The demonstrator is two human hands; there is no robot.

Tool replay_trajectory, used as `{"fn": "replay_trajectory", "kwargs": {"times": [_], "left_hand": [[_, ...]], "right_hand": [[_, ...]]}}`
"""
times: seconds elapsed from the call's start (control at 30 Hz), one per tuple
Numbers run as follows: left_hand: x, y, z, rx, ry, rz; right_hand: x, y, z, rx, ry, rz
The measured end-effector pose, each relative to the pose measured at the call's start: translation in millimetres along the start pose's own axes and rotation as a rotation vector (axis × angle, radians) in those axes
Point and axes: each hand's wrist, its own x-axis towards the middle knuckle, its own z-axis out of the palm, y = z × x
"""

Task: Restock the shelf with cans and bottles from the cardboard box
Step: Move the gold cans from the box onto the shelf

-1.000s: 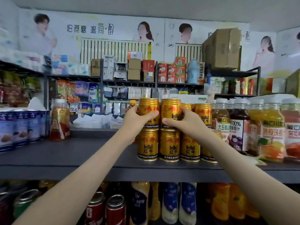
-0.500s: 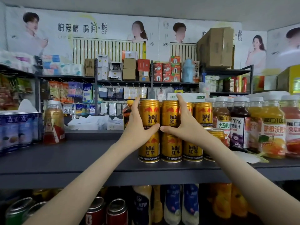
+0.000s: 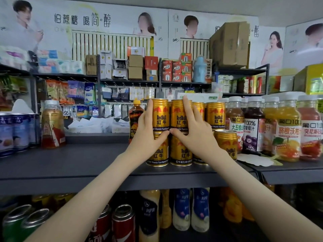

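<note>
Gold Red Bull cans are stacked two high on the dark grey shelf [image 3: 73, 165]. My left hand [image 3: 148, 131] lies with straight fingers along the left side of the upper left can [image 3: 160, 114], its thumb across the seam above the lower left can [image 3: 160, 154]. Straight fingers of my right hand [image 3: 194, 130] rest on the front of the upper second can [image 3: 178, 114], and the thumb points left over the lower can [image 3: 181, 154]. Further cans [image 3: 215, 114] stand to the right, one single can [image 3: 226, 142] lower. No cardboard restock box is in view.
Juice bottles [image 3: 288, 130] crowd the shelf right of the cans. A dark bottle [image 3: 135, 119] stands just left of the stack, an amber bottle [image 3: 52, 123] and blue cans [image 3: 15, 131] further left. Cans and bottles fill the lower shelf [image 3: 122, 222]. A white paper scrap [image 3: 257, 159] lies at right.
My hands went from gripping the upper two cans to lying flat against them with fingers straightened. The stack stays put; the view shifted slightly.
</note>
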Motion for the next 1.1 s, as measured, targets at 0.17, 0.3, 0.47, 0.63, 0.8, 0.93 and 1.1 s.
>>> {"fn": "replay_trajectory", "kwargs": {"times": [0.17,0.3,0.47,0.63,0.8,0.93,1.1], "left_hand": [[-20.3,6.0,0.6,0.166,0.055,0.013],[-58.7,9.1,-9.2,0.332,0.074,0.002],[-136.7,-6.1,-47.2,0.554,0.152,-0.046],[-249.9,-17.5,-115.9,0.607,0.185,-0.251],[-358.2,-38.0,-182.1,0.659,0.127,-0.534],[-459.2,-55.0,-246.1,0.725,0.088,-0.828],[-586.6,-79.9,-351.3,0.789,0.023,-1.084]], "right_hand": [[-31.7,-15.8,5.5,-0.089,0.247,-0.122],[-59.5,-57.1,11.7,0.025,0.312,-0.258],[-103.9,-115.1,32.8,0.284,0.323,-0.432],[-166.8,-188.7,79.4,0.522,0.063,-0.489],[-230.0,-280.0,137.6,0.677,-0.306,-0.650],[-298.1,-377.9,183.0,0.767,-0.549,-0.757],[-374.7,-520.2,224.8,0.849,-0.731,-0.824]]}}
